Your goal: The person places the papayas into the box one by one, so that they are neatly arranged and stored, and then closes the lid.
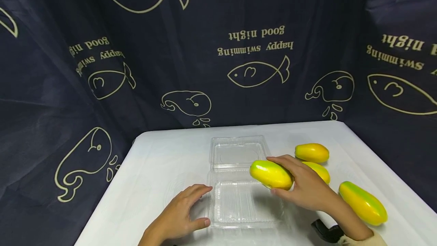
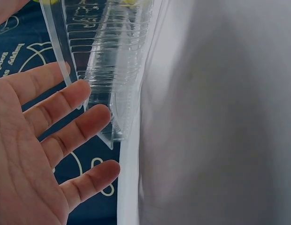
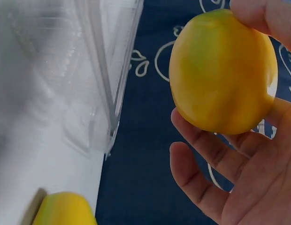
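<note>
On the white table (image 1: pixel 160 162), the left hand (image 1: pixel 181 215) lies flat with fingers straight and relaxed, its fingertips (image 2: pixel 96 117) touching the near left edge of the open clear plastic clamshell box (image 1: pixel 239 196). Just right of it, the right hand (image 1: pixel 304 185) grips a yellow-green mango (image 1: pixel 271 174) above the box's near tray, at its right side. Further right lie three more mangoes: one far (image 1: pixel 312 152), one behind the hand (image 1: pixel 321 171), one at the near right (image 1: pixel 362 202).

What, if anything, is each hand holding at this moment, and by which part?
The right hand grips a yellow-green mango around its near end. The left hand holds nothing; its straight fingers rest against the clear plastic container.
</note>
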A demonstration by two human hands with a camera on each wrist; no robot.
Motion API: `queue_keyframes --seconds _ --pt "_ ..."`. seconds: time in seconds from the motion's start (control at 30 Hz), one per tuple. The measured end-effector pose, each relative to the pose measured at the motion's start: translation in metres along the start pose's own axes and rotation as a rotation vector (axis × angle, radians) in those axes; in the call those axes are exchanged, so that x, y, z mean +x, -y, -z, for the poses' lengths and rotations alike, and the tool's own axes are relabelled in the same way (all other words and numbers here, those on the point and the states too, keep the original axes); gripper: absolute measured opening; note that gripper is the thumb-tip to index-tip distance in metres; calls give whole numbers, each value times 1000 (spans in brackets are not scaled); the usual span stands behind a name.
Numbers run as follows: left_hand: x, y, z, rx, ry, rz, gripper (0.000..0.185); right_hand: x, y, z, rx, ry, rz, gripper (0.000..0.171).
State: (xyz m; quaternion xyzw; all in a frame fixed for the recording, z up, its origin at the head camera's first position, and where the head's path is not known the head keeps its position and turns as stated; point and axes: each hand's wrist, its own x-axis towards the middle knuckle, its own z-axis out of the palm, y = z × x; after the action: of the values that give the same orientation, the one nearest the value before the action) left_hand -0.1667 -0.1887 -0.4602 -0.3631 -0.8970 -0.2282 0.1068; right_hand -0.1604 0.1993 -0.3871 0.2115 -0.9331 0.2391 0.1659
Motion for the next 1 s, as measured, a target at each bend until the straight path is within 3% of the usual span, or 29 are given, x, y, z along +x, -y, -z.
queue_keyframes --seconds 0.17,0.4,0.7,0.87,1.0 --pt "0 0 -1 8 -6 -15 78 12 5 -4 -13 34 57 81" --pt "2 0 0 -45 8 14 77 27 10 -6 -22 57 95 77" --pt "-4 4 -2 18 -29 -22 79 41 18 -23 -7 130 158 72" --pt "-2 6 -4 26 -30 -35 79 46 20 -30 1 171 143 72" --pt "0 4 -4 6 -13 -2 79 52 22 -37 14 216 123 73"
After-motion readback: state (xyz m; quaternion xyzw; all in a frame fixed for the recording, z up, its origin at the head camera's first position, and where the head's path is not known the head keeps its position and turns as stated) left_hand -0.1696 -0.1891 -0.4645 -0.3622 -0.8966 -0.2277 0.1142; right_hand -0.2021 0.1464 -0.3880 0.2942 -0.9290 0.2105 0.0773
